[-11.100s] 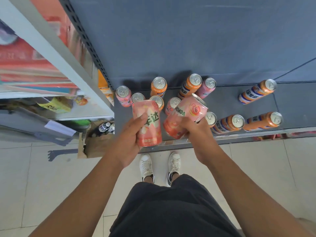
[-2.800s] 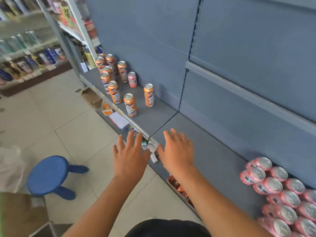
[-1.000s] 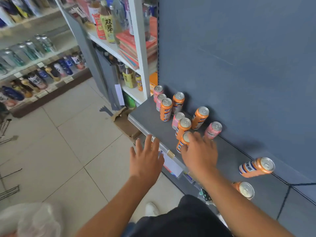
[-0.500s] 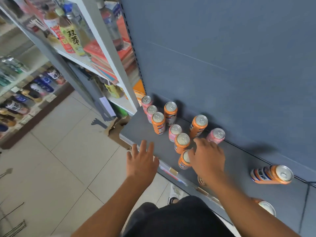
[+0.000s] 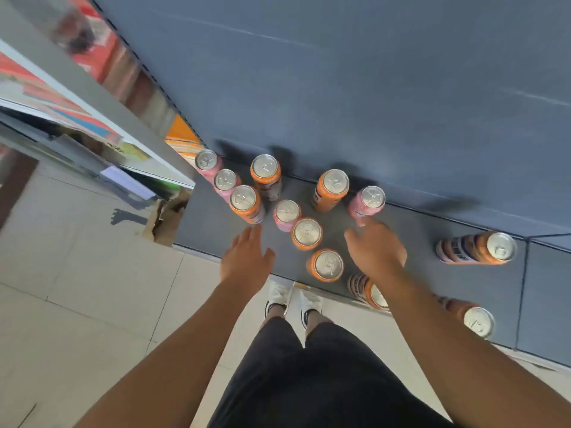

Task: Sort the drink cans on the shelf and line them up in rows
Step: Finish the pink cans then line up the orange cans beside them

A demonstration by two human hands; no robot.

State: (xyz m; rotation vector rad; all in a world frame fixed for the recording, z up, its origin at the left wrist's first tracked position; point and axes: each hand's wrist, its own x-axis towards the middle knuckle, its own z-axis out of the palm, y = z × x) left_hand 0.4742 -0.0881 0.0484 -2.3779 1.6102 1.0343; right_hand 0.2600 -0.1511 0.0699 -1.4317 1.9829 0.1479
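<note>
Several orange and pink drink cans stand mixed on the grey shelf (image 5: 210,223). My right hand (image 5: 375,247) is open, fingers spread, its fingertips just short of a pink can (image 5: 369,200) near the back wall. My left hand (image 5: 247,257) is open over the shelf's front edge, its fingers close to an orange can (image 5: 245,202) and a pink can (image 5: 285,214). Two orange cans (image 5: 306,233) (image 5: 327,264) stand between my hands. Another orange can (image 5: 367,290) is partly hidden under my right forearm. Neither hand holds anything.
Further right, an orange can (image 5: 477,248) stands apart and another (image 5: 475,319) sits near the front edge. A blue-grey back panel (image 5: 370,88) rises behind the cans. A neighbouring rack (image 5: 92,97) is at the left, with a torn cardboard box (image 5: 167,217) on the tiled floor.
The view has tilted down over the cans. Both hands have moved forward onto the shelf, the right toward the pink can at the back, the left toward the cans at the left.
</note>
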